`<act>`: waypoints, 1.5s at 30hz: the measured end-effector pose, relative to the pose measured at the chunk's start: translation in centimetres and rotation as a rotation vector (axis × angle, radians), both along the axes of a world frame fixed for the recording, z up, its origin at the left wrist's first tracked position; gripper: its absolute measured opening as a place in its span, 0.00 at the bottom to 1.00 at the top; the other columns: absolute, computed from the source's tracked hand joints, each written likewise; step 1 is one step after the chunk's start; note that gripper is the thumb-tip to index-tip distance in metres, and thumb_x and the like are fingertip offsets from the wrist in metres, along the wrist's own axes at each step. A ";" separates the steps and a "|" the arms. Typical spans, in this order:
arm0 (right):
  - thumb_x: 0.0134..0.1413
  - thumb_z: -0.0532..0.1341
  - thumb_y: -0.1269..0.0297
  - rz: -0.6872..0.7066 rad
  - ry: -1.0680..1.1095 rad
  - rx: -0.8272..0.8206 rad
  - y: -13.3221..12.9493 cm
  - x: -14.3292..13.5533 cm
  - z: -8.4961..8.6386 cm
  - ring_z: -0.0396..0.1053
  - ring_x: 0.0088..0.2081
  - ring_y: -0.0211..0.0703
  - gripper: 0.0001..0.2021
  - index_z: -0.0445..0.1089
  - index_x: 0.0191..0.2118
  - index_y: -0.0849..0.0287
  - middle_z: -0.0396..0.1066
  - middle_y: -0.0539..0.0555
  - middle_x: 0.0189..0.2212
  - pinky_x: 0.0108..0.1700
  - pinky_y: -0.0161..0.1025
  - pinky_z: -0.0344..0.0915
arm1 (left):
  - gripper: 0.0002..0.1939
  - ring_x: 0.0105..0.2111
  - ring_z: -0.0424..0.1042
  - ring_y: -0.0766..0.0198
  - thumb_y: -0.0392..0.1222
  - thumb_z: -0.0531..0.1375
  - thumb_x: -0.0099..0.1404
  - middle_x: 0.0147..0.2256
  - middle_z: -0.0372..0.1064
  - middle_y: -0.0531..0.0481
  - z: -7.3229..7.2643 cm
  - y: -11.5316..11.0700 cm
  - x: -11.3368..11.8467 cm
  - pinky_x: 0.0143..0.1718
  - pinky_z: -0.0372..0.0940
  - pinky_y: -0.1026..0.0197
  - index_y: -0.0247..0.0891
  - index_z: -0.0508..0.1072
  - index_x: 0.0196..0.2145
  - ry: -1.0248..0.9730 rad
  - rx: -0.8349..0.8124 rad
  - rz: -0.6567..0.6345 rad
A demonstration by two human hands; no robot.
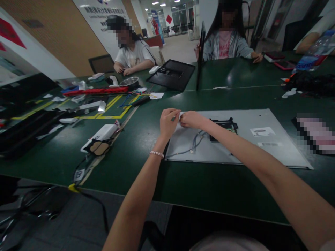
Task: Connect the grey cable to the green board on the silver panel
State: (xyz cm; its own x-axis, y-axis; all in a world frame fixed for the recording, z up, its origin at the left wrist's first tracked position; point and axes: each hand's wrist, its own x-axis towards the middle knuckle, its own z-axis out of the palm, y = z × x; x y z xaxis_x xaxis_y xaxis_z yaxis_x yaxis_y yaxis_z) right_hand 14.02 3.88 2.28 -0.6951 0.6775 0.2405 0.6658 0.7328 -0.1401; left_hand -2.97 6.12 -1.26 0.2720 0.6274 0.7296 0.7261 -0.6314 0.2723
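Note:
A flat silver-grey display panel (pixel 251 150) lies back side up on the table in front of me. My left hand (pixel 169 122) is at its far left corner, thumb and forefinger pinched together. Close beside it my right hand (pixel 193 119) reaches across the panel with its fingers curled in at the same corner. Whatever the fingertips hold there is too small and partly hidden to name. Under my right forearm sits a black bracket with a circuit board (pixel 222 126), partly covered. A thin grey cable (pixel 195 143) loops over the panel's left part.
The dark green table (pixel 125 167) holds a white power strip (pixel 102 137) with a black cable at left. A black monitor cover (pixel 172 75) lies farther back. A pixelated phone-like object (pixel 316 134) is at right, with a bottle (pixel 315 52) behind. Two people sit opposite.

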 end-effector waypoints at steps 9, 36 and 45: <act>0.65 0.58 0.62 -0.104 -0.012 0.043 -0.1 5.6 0.1 0.72 0.46 0.48 0.13 0.71 0.51 0.60 0.72 0.59 0.49 0.48 0.48 0.70 | 0.10 0.43 0.71 0.59 0.40 0.57 0.68 0.41 0.75 0.46 -0.1 -0.5 0.4 0.48 0.65 0.53 0.41 0.80 0.40 0.141 -0.086 -0.146; 0.63 0.55 0.64 -0.361 0.118 0.023 -4.1 19.1 -3.8 0.76 0.45 0.50 0.14 0.79 0.42 0.55 0.80 0.55 0.43 0.47 0.46 0.69 | 0.30 0.64 0.58 0.46 0.50 0.61 0.66 0.67 0.51 0.39 1.4 -7.2 8.1 0.62 0.59 0.43 0.41 0.64 0.62 0.394 -0.540 -0.528; 0.61 0.56 0.64 -0.346 0.098 -0.020 -4.1 19.1 -4.3 0.76 0.42 0.51 0.14 0.80 0.42 0.53 0.80 0.54 0.41 0.45 0.48 0.70 | 0.30 0.65 0.56 0.48 0.52 0.60 0.66 0.68 0.48 0.39 0.7 -7.3 8.1 0.63 0.57 0.43 0.40 0.64 0.62 0.369 -0.527 -0.533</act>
State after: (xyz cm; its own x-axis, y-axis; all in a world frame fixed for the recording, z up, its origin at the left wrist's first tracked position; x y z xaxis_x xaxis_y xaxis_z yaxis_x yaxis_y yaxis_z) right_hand 33.11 -0.21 -2.04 -0.3980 0.8740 0.2790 0.8566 0.4628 -0.2280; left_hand 5.11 -1.17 -0.59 0.7931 0.5811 0.1825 0.4666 -0.7722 0.4312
